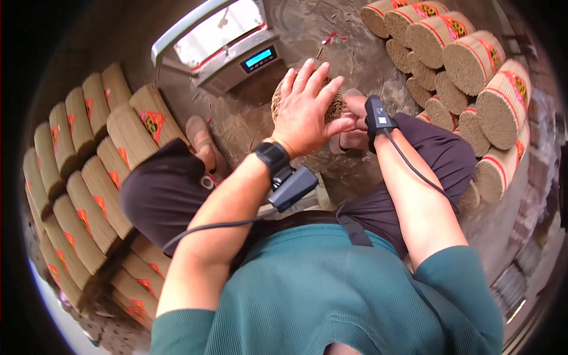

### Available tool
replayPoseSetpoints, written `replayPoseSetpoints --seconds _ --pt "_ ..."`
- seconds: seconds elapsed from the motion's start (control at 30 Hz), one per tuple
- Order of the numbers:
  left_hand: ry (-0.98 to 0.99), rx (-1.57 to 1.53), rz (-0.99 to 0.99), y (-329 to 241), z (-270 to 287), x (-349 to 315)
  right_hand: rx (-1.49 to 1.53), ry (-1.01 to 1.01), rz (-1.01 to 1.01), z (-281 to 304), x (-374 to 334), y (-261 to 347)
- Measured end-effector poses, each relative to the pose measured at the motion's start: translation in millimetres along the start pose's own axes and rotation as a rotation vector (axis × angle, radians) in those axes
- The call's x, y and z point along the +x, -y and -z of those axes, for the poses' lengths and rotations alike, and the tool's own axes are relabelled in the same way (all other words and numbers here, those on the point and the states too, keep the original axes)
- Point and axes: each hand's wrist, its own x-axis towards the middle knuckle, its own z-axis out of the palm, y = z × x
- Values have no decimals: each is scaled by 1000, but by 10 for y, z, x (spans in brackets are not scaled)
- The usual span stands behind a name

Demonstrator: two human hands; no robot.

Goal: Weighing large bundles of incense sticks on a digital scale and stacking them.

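A round bundle of thin brown incense sticks (337, 107) stands between my knees, its end facing up. My left hand (305, 106) lies flat across that end, fingers spread, and covers most of it. At the bundle's right side is my right hand (354, 111), closed against it. The left hand and the bundle hide part of its fingers. Both wrists carry black strapped devices with cables.
A scale (257, 62) with a lit blue display stands ahead. Labelled stick bundles (83, 213) are stacked on my left, and more bundles (473, 62) are piled at the right. A small red-handled tool (328, 38) lies on the floor beyond my hands.
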Motion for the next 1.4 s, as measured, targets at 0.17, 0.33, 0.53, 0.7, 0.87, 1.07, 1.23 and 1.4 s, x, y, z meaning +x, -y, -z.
replayPoseSetpoints --seconds 0.17,0.33,0.53,0.7,0.87,1.07,1.23,1.4 --pt "-546 -412 543 747 454 -282 34 101 5 -591 -906 593" --pt "-206 -1214 1800 1178 -190 -712 64 152 -16 -691 -804 774" --pt "-52 -2010 1649 571 -334 -597 235 368 -71 -932 -770 794" --pt "-160 -2318 1491 633 -373 -778 118 410 199 -1312 -1146 661" --pt "-28 -2386 1137 429 -244 -631 324 416 157 -1196 -1776 613" --pt "-127 -2217 680 28 371 -337 146 254 934 -1252 -2932 399" --pt "-181 -1549 207 -511 1049 -14 5 309 1012 -985 -3675 506" --pt "-151 -1272 98 -1052 1342 -42 -46 201 1170 -1002 -3978 381"
